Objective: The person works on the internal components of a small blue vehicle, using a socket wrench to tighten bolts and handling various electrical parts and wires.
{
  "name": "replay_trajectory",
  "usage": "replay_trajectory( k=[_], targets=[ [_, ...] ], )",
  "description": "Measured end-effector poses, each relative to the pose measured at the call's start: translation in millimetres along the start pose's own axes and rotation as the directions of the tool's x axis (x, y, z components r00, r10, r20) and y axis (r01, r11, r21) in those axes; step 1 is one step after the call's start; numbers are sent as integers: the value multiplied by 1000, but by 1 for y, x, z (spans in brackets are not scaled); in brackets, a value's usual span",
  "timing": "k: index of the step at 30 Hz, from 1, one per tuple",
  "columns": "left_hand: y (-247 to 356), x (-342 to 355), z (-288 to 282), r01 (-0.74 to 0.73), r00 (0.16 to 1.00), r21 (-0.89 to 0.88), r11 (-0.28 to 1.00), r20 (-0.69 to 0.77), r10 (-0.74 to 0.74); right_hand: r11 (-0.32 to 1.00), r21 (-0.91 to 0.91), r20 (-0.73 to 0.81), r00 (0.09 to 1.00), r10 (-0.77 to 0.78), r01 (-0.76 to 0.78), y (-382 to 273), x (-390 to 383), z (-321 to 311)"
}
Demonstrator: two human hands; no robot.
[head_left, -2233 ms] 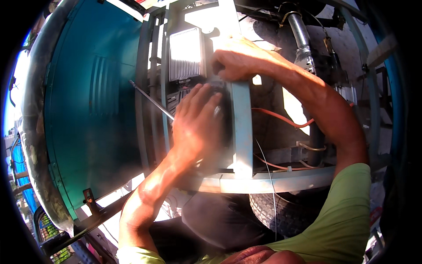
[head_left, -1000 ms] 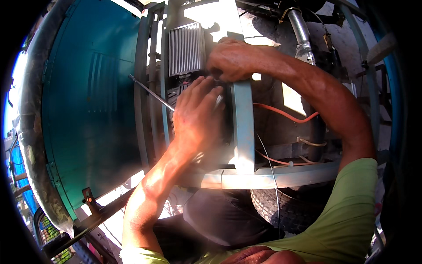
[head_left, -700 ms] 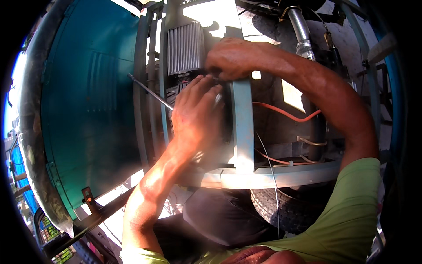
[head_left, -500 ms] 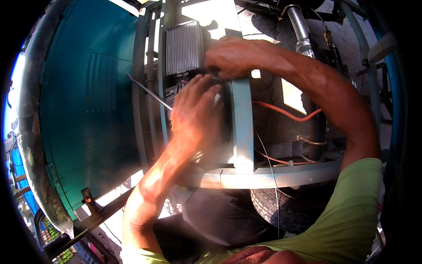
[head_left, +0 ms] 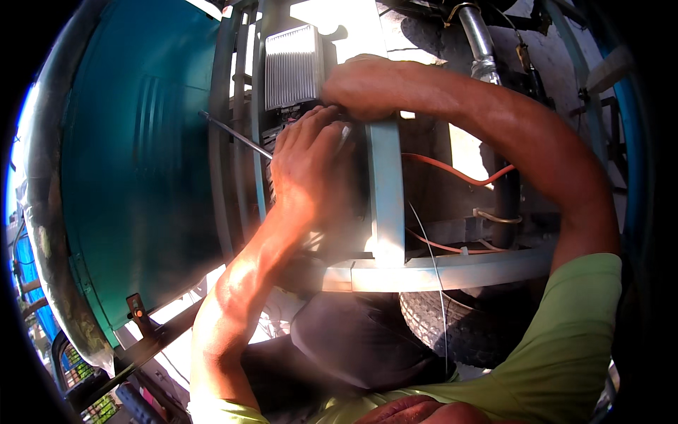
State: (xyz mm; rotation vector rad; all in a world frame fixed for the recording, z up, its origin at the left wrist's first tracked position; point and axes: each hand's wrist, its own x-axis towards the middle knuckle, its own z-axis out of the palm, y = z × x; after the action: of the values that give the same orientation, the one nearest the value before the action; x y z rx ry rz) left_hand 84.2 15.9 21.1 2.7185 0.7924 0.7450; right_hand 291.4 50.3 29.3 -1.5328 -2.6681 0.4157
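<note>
A silver finned metal box [head_left: 292, 67] is set inside the frame in front of me. Just below its lower end, the fingers of my left hand [head_left: 305, 159] bend down together, and what they grip is hidden. A thin metal rod [head_left: 236, 134] sticks out to the left from beside that hand; whether the palm holds it, I cannot tell. My right hand [head_left: 357, 88] is closed at the box's lower right side, its knuckles up and its fingertips out of sight. The two hands almost touch. Dark parts show between the box and my left fingers.
A teal panel [head_left: 141, 155] fills the left side. A pale blue frame bar [head_left: 386, 191] runs beside my hands to a crossbar [head_left: 452, 274] near me. Beyond lie an orange cable [head_left: 459, 173] and a metal tube [head_left: 479, 39]. A tyre [head_left: 452, 328] sits under the crossbar.
The whole view has shifted slightly, so the frame and box sit higher. My left hand's fingers have come closer to my right hand, which stays beside the box.
</note>
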Motion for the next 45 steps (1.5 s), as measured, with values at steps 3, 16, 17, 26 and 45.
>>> replay_trajectory(
  k=[3,16,17,26,45],
  targets=[
    [-1,0,2,-21,999,17,1000,-33,21,998,-60,-45,999,22,-25,1,-3,3],
    [-3,-1,1,8,1000,-6,1000,-19,-8,998,24,-5,999,54,-54,1,-4,-5],
    [-3,-2,1,6,1000,0,1000,-19,-6,998,51,8,999,43,-43,5,-5,-5],
    [-5,-2,2,8,998,-46,999,-56,-11,970,241,-685,710,165,8,-43,-67,21],
    [-11,11,-4,346,935,-234,909,7,-354,957,-236,-359,930,73,-166,-139,-89,59]
  ],
)
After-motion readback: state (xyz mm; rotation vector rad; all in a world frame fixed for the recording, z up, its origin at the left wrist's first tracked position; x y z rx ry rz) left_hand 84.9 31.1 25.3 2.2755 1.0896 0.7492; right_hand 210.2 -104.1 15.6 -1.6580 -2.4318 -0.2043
